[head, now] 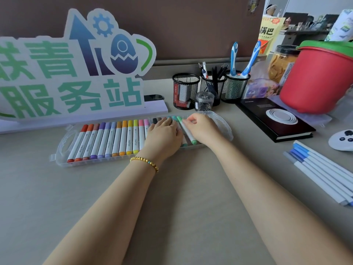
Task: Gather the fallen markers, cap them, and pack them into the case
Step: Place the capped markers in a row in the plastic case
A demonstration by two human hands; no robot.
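- Presently, a clear plastic case (63, 144) is seen lying open on the table (172, 217), in front of a standing sign (72, 73) at far left.
- A row of capped markers (107, 138), red through purple, orange, yellow and pink, is packed side by side in the left part of the case.
- The left hand (164, 135) is laid flat over the markers in the middle of the case, its fingers straight and pressed down on them; a beaded bracelet (144, 163) is worn on that wrist.
- A green marker (188, 131) is pinched near its far end by the curled fingers of the right hand (203, 128) and is held slanted over the right part of the case.
- More markers (322, 175), blue-capped, are left lying loose on the table at near right, well apart from the case.
- Three mesh pen cups (210, 88) and a red bucket (317, 79) are seen at far right.
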